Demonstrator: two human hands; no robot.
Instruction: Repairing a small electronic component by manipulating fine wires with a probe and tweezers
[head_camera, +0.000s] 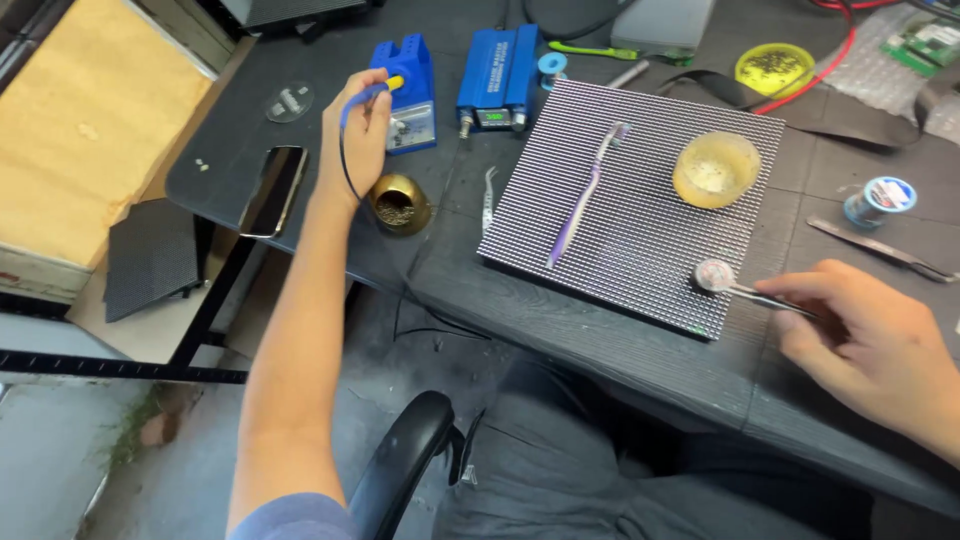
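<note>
**Iron at the stand, tweezers on the panel**

The left hand, fingers closed around the soldering iron, holds it at the blue stand in the upper middle of the frame, just above the brass cleaner pot. The right hand, lower right, pinches tweezers whose tip meets a small round tin on the LED panel. No soldering on the panel is under way; I'd judge the work is between steps. A toothbrush and flux jar lie on the panel.

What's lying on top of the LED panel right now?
On the panel: a purple toothbrush, a yellow tub and a small round tin, which the right hand touches with tweezers. The tub's contents aren't clear, and the desk beneath the panel is covered.
</note>
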